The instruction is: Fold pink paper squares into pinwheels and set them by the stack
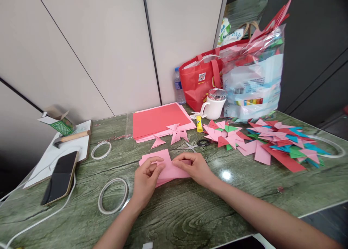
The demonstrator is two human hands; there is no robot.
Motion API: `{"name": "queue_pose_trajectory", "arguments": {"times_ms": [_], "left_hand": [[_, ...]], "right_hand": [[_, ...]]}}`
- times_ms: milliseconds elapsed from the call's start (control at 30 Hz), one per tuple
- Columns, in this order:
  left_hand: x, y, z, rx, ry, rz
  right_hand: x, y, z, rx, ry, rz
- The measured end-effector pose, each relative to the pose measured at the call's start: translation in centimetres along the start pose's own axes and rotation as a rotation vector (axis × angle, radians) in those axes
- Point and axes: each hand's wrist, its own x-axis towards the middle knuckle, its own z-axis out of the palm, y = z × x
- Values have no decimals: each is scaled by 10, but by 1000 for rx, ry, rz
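Pink paper (165, 173) lies at the front middle of the table, several sheets with uneven edges, between my two hands. My left hand (148, 178) pinches or presses its left side, thumb and forefinger close together. On the other side, my right hand (195, 167) has its curled fingertips on the same paper. Whether one sheet is lifted or folded over the rest is hard to make out. Just beyond are scissors (191, 146) with dark handles and folded pink paper pieces (178, 133). Behind those rests a stack of red and pink sheets (160, 117).
Folded paper pieces in several colours (282, 136) spread across the right. A glue stick (199, 124), white mug (214, 106), red bag (197, 87) and plastic bag (252, 82) stand behind. Leftward are tape rolls (101, 202), a phone (60, 178) with its cable and a hammer (72, 136).
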Motion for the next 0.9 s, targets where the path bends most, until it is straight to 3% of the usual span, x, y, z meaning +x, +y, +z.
{"name": "queue_pose_trajectory", "arguments": {"times_ms": [600, 767, 900], "left_hand": [[1, -2, -1, -51, -10, -25], [2, -1, 5, -301, -131, -168], [-4, -2, 12, -294, -156, -266]], "right_hand": [[0, 0, 0, 3, 28, 13], [0, -1, -1, 16, 125, 31], [-1, -2, 1, 41, 167, 31]]}}
